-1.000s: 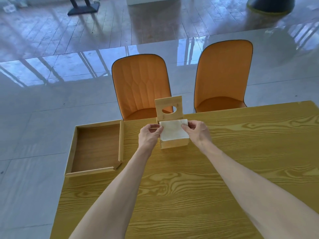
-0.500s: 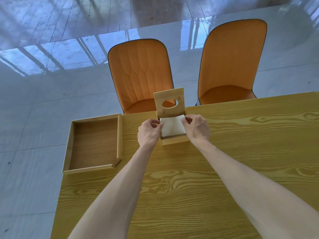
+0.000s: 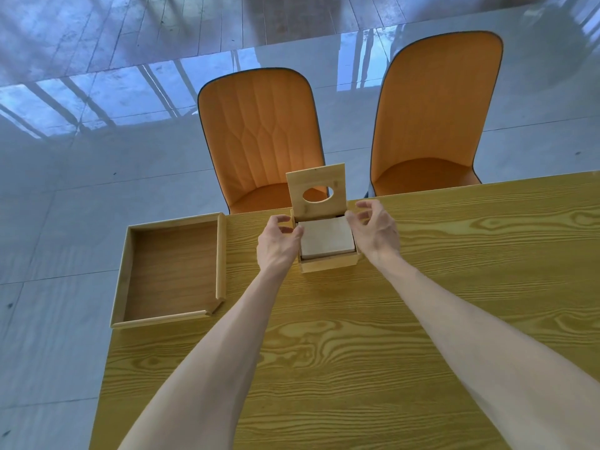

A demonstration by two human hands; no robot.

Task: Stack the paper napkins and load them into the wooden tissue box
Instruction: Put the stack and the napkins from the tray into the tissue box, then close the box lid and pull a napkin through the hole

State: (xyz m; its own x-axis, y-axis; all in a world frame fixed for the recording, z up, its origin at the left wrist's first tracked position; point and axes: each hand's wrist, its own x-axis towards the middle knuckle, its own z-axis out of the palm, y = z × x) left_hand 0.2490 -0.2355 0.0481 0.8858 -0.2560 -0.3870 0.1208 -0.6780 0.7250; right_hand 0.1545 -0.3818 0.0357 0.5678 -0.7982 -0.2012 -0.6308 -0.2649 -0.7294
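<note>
The white paper napkin stack [image 3: 325, 238] sits inside the lid-up square wooden tissue box [image 3: 328, 264]; left hand [image 3: 276, 244] and right hand [image 3: 376, 231] flank it, each grip apart.

Only one camera here, worn on the person's head, looking forward and steeply down over the desk [image 3: 422, 319] from its near side. Both forearms run up from the bottom edge to the wooden tissue box [image 3: 328, 264] near the desk's far edge (wide lens, so straight lines bow). Beyond are two orange chairs [image 3: 259, 131] and glossy floor [image 3: 65, 190]. Everything's within arm's reach.
</note>
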